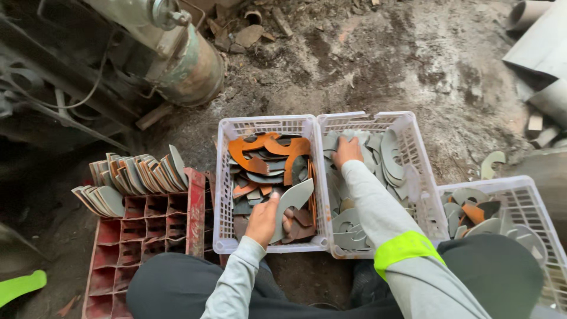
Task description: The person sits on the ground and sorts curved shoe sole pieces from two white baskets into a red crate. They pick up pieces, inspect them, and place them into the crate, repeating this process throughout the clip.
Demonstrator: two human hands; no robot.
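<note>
1. Head view is showing the left hand [264, 220] gripping a grey curved flat piece [292, 201], fingers wrapped around its lower end, over the middle white basket [223, 177].
2. Right hand [346, 151] is reaching forward with the arm extended, palm down, fingers pressing on the grey pieces [387, 156] in the neighbouring white basket [419, 171]; whether it is grasping any cannot be told.
3. Stacked pieces [133, 177] are resting on a red crate [142, 236] at left.

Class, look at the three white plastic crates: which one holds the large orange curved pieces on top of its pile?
The leftmost white crate, beside the red crate. Its orange pieces top the pile; the other two hold mostly grey pieces.
</note>
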